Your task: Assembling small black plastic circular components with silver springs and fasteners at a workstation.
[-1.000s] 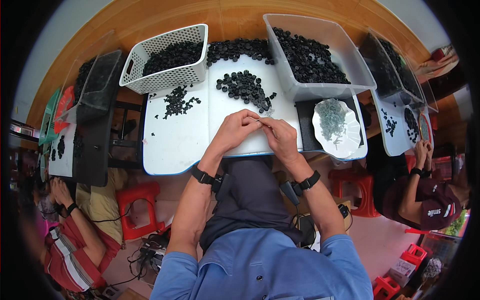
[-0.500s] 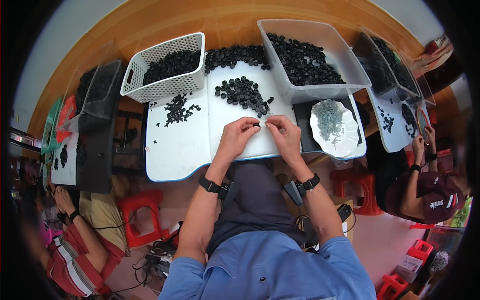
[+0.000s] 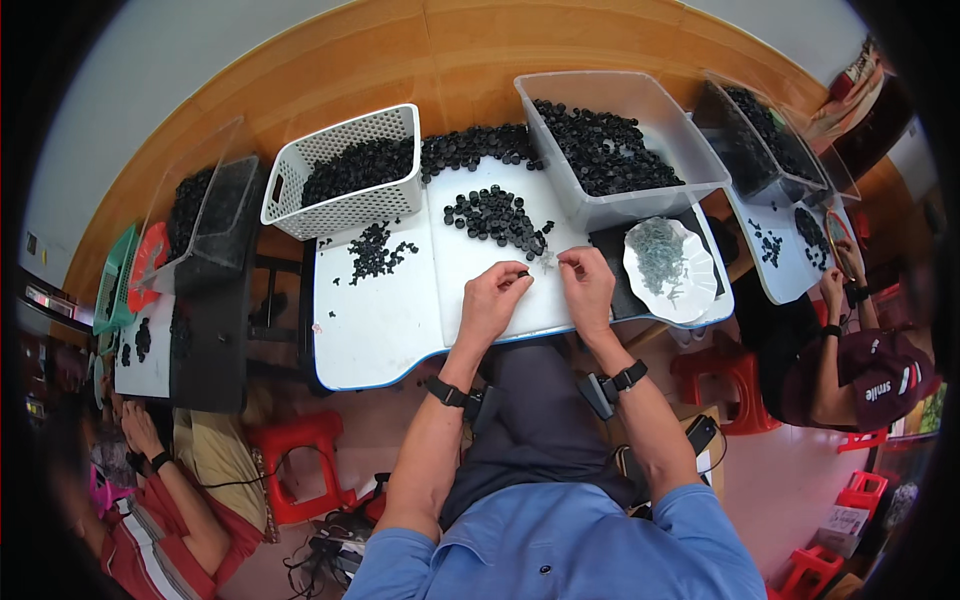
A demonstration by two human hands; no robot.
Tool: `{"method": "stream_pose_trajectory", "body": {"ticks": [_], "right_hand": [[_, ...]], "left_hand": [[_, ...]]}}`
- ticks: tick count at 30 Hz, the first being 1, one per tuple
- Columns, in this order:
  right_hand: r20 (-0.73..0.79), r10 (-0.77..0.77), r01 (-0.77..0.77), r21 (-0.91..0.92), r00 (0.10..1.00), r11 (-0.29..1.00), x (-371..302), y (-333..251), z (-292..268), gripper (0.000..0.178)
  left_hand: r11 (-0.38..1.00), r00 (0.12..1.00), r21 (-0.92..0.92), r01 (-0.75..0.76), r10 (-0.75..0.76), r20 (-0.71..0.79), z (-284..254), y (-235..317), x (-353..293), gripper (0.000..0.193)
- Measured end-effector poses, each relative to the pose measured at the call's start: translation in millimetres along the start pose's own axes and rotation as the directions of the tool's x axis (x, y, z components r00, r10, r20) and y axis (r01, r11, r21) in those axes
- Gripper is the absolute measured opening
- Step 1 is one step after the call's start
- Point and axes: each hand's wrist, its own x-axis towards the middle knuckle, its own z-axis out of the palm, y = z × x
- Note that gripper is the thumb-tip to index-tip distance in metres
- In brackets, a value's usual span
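Note:
My left hand (image 3: 493, 303) pinches a small black round part (image 3: 523, 273) between thumb and fingertips, above the white table board (image 3: 385, 335). Apart from it, my right hand (image 3: 588, 287) has thumb and finger pressed together; whatever they hold is too small to make out. Near the right fingertips lie a few small clear pieces (image 3: 546, 260). Just beyond both hands spreads a loose pile of black round parts (image 3: 494, 216). To the left is a scatter of smaller black pieces (image 3: 373, 250).
A white perforated basket (image 3: 345, 203) and a clear plastic bin (image 3: 650, 207), both with black parts, stand at the back. At right, a white scalloped plate (image 3: 699, 285) bears thin clear pieces. Co-workers sit on both sides, near red stools (image 3: 300, 460).
My right hand has drawn away to the right from my left, widening the gap between the fingertips. The left keeps its pinch on the black part. The whole view has shifted slightly.

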Motion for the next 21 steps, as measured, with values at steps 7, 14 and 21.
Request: {"method": "stream_pose_trajectory", "body": {"ticks": [7, 14, 21], "right_hand": [[0.122, -0.102, 0.113, -0.091, 0.987, 0.989, -1, -2, 12, 0.018], [0.154, -0.171, 0.196, -0.167, 0.973, 0.966, -10, 10, 7, 0.02], [0.131, -0.179, 0.201, -0.181, 0.975, 0.963, -8, 16, 1, 0.02]], "left_hand": [[0.988, 0.995, -0.152, 0.016, -0.03, -0.091, -8, -11, 0, 0.024], [0.981, 0.994, -0.188, -0.04, 0.02, -0.111, -2, -11, -5, 0.026], [0.964, 0.926, 0.179, -0.198, 0.244, -0.287, -83, 31, 56, 0.023]]}}
